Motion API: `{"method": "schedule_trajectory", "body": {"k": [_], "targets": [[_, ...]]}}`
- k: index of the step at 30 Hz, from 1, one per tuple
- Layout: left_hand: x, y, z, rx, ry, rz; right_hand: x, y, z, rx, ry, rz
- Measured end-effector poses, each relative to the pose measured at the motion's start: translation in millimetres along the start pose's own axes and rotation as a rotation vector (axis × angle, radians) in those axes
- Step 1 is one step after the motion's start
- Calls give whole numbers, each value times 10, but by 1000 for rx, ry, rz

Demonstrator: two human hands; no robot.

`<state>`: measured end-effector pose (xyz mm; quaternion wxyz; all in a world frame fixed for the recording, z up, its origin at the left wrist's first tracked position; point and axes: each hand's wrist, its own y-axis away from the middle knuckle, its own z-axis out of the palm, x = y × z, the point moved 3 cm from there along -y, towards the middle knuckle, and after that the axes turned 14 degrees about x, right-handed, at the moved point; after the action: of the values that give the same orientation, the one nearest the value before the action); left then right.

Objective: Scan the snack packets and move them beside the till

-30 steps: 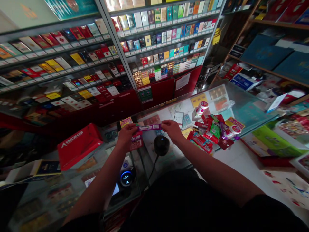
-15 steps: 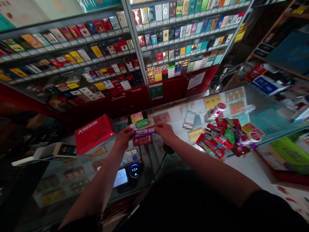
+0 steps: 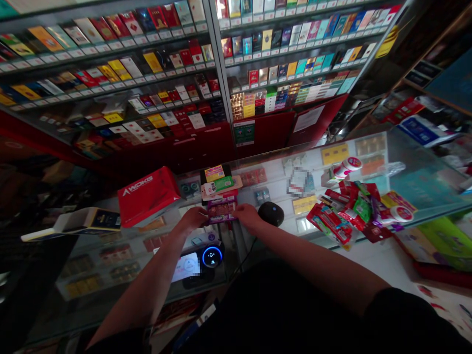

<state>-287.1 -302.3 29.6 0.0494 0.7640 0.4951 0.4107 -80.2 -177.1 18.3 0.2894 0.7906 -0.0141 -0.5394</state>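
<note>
A small purple candy box (image 3: 221, 220) lies between my two hands over the glass counter, its pinkish-brown inside or printed face turned up. My left hand (image 3: 193, 219) pinches its left end. Fingers of my right hand (image 3: 249, 217) close on the opposite end. Just beyond it are a green and white packet (image 3: 221, 184) and a yellow and pink packet (image 3: 214, 172). To the right of my right hand sits a black mouse-shaped device (image 3: 271, 213) with a cable.
On the left stand a red box (image 3: 147, 196) and an opened dark carton (image 3: 88, 221). A lit payment device (image 3: 188, 266) sits in front. At right are a pile of candy packets (image 3: 354, 209) and a white-and-pink tub (image 3: 347, 167). Cigarette shelves (image 3: 110, 46) rise behind the counter (image 3: 424, 172).
My hands have brought the purple box nearer to me and tilted it, so more of its face shows. The right hand has uncovered the black device. The view has shifted slightly.
</note>
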Motion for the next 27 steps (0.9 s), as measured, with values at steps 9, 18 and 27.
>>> {"method": "schedule_trajectory", "body": {"k": [9, 18, 27], "targets": [[-168, -85, 159, -120, -187, 0, 91, 33, 64, -103, 62, -52], [-1, 3, -46, 50, -441, 185, 4, 222, -115, -134, 285, -247], [519, 458, -200, 186, -346, 324, -191, 488, -514, -180, 238, -352]]}}
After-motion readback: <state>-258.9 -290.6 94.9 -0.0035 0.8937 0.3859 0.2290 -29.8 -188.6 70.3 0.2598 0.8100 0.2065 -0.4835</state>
